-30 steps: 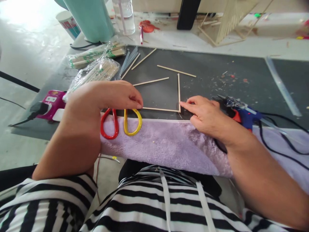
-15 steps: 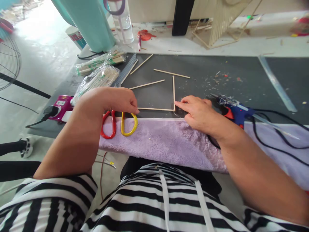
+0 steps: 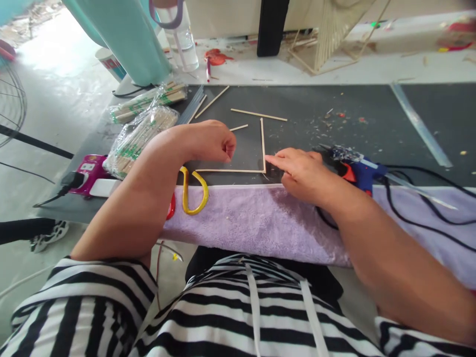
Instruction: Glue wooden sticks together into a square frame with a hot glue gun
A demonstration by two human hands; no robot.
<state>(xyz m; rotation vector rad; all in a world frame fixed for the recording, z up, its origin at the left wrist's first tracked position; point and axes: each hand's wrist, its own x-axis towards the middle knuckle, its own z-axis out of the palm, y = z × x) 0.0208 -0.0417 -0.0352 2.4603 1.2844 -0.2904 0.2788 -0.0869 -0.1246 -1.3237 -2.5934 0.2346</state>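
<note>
My left hand [image 3: 213, 142] is over the dark mat with its fingers curled in; whether anything is inside them is hidden. Behind it, a loose wooden stick [image 3: 240, 128] shows only its right end. My right hand [image 3: 299, 168] stretches its index finger to the lower part of an upright-lying wooden stick [image 3: 263, 141], close to the corner where it meets a horizontal stick [image 3: 230, 171]. These two form an L. Scissors with yellow [image 3: 201, 201] and red handles lie below my left wrist, mostly covered by the forearm.
A blue glue gun [image 3: 366, 173] with black cables lies right of my right hand. Bagged sticks [image 3: 143, 131], a pink power strip [image 3: 89, 173] and clear glue sticks [image 3: 191, 105] are at left. More sticks [image 3: 258, 115] lie farther back. A lilac towel [image 3: 245, 218] covers the front edge.
My left hand has moved right and up, away from the left end of the horizontal stick. My right hand keeps its finger at the corner. The view has shifted slightly.
</note>
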